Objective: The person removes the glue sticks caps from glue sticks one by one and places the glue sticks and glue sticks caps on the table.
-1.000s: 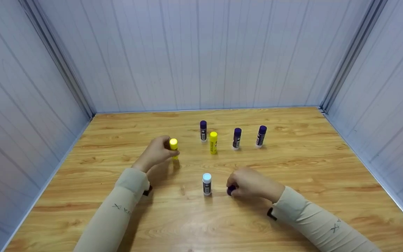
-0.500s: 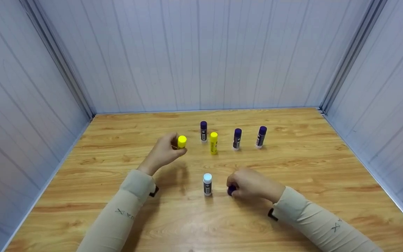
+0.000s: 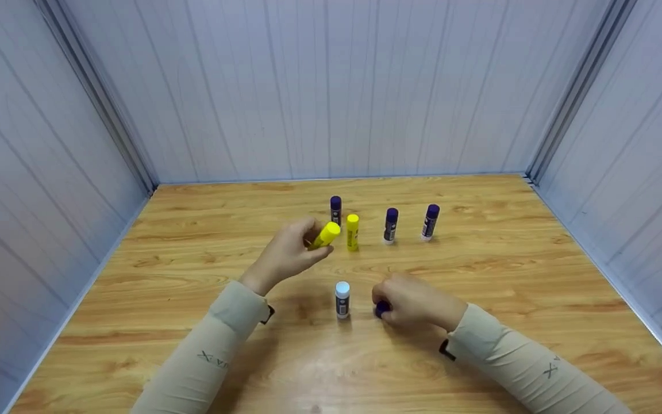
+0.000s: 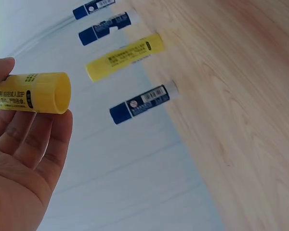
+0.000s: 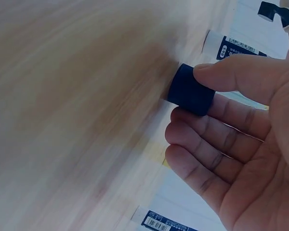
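In the head view my left hand (image 3: 288, 253) grips a yellow glue stick (image 3: 325, 234) between thumb and fingers. It leans to the right, raised over the table. The left wrist view shows the printed barrel and one end of this yellow glue stick (image 4: 38, 94). My right hand (image 3: 414, 302) pinches a short dark blue cap (image 5: 190, 90) down at the table surface. Just left of that hand, a white-topped glue stick (image 3: 342, 300) with a dark label stands upright.
Behind the hands a second yellow glue stick (image 3: 353, 233) stands upright. Around it are dark-capped glue sticks, one partly behind the left hand (image 3: 336, 208), one to the right (image 3: 391, 226) and another farther right (image 3: 430, 222). Pale panel walls (image 3: 331, 92) enclose the wooden table (image 3: 480, 270).
My left hand has lifted the yellow glue stick and carried it right, toward the other yellow one, and it now tilts. The right hand stays in place on the cap.
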Demonstrator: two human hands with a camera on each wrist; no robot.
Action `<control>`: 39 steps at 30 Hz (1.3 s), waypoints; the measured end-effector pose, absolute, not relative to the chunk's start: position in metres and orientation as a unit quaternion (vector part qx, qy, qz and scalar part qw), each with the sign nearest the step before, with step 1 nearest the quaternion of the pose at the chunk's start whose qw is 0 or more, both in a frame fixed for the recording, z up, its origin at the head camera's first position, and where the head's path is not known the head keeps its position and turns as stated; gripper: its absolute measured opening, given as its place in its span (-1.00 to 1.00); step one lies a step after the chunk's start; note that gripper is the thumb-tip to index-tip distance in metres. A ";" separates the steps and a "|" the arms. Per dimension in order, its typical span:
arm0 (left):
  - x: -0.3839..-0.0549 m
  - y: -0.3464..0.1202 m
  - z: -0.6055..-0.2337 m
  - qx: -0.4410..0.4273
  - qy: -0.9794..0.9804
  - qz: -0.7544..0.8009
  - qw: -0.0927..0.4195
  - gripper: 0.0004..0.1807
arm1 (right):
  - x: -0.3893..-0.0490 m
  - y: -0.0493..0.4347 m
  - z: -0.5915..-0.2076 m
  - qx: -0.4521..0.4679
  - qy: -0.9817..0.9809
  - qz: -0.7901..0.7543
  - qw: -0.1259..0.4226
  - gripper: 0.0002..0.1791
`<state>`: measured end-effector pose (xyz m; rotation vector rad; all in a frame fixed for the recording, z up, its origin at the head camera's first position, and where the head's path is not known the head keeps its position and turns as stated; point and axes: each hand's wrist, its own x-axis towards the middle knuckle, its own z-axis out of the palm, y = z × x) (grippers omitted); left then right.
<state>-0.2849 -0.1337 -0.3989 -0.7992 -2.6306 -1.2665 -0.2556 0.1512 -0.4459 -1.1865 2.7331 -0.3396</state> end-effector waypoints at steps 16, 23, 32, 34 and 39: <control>-0.260 -0.108 -0.388 -0.352 -0.880 -0.297 0.112 -0.68 | -0.258 0.164 -0.408 -0.367 0.907 -0.205 -0.032 -0.51; -0.254 -0.101 -0.388 -0.380 -0.890 -0.194 0.163 -0.64 | -0.256 0.167 -0.397 -0.382 0.877 -0.266 -0.120 -0.47; -0.250 -0.093 -0.386 -0.413 -0.880 -0.138 0.191 -0.61 | -0.257 0.162 -0.396 -0.428 0.843 -0.286 -0.154 -0.54; -0.250 -0.092 -0.386 -0.417 -0.878 -0.135 0.195 -0.61 | -0.257 0.162 -0.396 -0.434 0.838 -0.289 -0.160 -0.58; -0.250 -0.091 -0.387 -0.415 -0.877 -0.138 0.200 -0.63 | -0.257 0.161 -0.398 -0.446 0.826 -0.295 -0.176 -0.68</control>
